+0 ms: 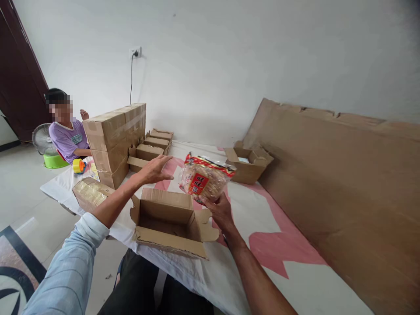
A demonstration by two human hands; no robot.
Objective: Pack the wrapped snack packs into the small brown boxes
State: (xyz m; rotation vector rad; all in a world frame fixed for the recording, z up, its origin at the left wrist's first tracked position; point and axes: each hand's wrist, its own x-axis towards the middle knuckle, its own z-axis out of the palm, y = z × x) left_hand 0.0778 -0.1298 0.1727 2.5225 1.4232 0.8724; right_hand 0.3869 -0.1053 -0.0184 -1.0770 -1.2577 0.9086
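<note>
My right hand (pixel 221 212) grips a clear and red bag of rice crackers (pixel 206 178) by its lower edge, holding it up over the table. To the left of the bag, my left hand (pixel 156 169) is apart from it, fingers stretched out and nothing in them. Below both hands, close to my lap, sits an open cardboard box (pixel 169 221) with its flaps folded outward; the inside that shows is bare. Part of its right flap lies just beside my right wrist.
Stacked sealed cartons (pixel 113 140) stand at the left, with several open boxes (pixel 152 151) behind. Another open box (pixel 249 162) is right of the bag. A large cardboard sheet (pixel 344 183) leans along the right. A person (pixel 68 135) sits beyond the table's left end, near a tape dispenser (pixel 79 166).
</note>
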